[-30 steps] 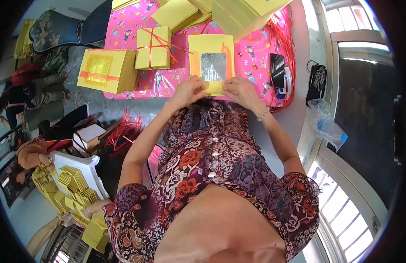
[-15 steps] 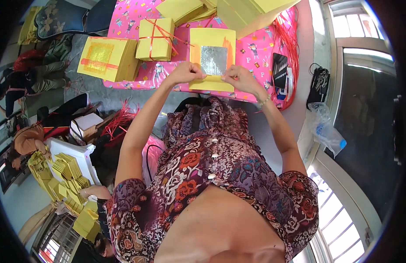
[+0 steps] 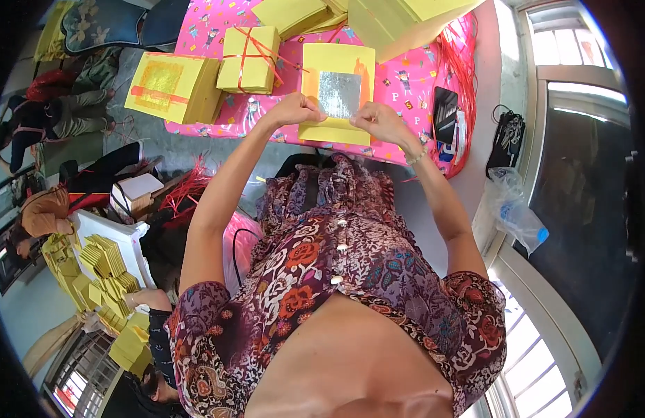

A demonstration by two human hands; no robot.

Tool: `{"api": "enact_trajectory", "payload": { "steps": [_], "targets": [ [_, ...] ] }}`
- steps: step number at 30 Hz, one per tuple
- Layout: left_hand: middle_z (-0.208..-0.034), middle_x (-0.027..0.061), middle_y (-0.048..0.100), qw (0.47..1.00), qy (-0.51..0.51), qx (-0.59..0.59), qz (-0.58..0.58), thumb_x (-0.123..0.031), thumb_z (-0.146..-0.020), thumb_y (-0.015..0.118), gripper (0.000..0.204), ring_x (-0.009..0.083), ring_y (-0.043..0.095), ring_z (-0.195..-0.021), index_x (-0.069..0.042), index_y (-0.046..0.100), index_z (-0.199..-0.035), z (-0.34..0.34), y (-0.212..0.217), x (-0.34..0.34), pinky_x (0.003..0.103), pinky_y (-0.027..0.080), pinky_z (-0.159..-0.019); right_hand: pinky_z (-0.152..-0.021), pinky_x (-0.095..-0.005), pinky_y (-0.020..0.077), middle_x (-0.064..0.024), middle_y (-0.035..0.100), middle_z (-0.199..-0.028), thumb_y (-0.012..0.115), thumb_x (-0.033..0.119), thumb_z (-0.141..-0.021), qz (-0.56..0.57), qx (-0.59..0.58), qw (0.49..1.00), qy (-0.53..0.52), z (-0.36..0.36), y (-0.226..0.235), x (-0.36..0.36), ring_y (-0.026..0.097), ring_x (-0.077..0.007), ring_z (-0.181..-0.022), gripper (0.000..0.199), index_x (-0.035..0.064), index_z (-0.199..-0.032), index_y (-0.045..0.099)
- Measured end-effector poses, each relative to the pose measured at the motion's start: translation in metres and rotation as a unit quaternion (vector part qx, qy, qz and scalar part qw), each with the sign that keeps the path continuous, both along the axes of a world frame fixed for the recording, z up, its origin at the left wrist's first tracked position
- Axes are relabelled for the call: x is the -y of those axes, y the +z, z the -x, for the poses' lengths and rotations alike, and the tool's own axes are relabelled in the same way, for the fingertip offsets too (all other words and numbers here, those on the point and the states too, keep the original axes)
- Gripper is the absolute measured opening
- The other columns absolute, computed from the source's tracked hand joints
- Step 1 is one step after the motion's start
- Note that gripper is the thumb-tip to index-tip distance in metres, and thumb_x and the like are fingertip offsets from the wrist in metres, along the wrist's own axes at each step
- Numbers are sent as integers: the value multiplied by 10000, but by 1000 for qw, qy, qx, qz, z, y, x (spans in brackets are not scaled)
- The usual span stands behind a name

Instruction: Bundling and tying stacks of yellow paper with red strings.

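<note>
Tied yellow bundle (image 3: 249, 59) at 10 o'clock of yellow stack (image 3: 336, 94); silver square centred; left hand (image 3: 294, 110), right hand (image 3: 379, 122) fingers pinch stack's near corners on pink surface (image 3: 406, 83).

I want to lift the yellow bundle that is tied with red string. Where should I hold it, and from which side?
Probably best by its two side edges, coming from above. The tied yellow bundle lies flat on the pink table cover, a blocky stack with red string crossing its top. Its near sides look free; the far edge sits close to another yellow stack. Both hands are on the foil-faced stack.

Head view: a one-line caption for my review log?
Both hands, left hand and right hand, pinch a yellow paper stack on a pink table.
</note>
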State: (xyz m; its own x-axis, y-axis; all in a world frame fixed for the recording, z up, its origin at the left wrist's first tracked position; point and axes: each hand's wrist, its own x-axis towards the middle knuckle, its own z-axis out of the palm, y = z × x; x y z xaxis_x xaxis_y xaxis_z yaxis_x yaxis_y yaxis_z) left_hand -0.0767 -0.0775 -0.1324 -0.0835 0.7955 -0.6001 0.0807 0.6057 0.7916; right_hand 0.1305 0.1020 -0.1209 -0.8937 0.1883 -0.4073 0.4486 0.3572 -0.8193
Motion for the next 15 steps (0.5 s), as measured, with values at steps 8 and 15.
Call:
{"api": "enact_trajectory", "payload": {
  "steps": [8, 15],
  "targets": [
    [-582, -56, 585, 1000, 2, -17, 12, -256, -812, 767, 245, 26, 465, -573, -43, 742, -694, 4, -3, 5, 266, 373, -545, -602, -363, 464, -107, 633, -720, 689, 335, -860, 5, -17, 1000, -18, 4, -2, 8, 601, -220, -634, 332, 7, -809, 707],
    [-559, -72, 550, 1000, 3, -25, 16, -266, -813, 764, 280, 24, 436, -554, -45, 718, -647, 6, 3, 8, 272, 349, -527, -545, -378, 417, -111, 587, -647, 661, 348, -866, -17, 14, 1000, -15, 9, 1, 11, 560, -207, -572, 354, 11, -761, 682]
  ]
}}
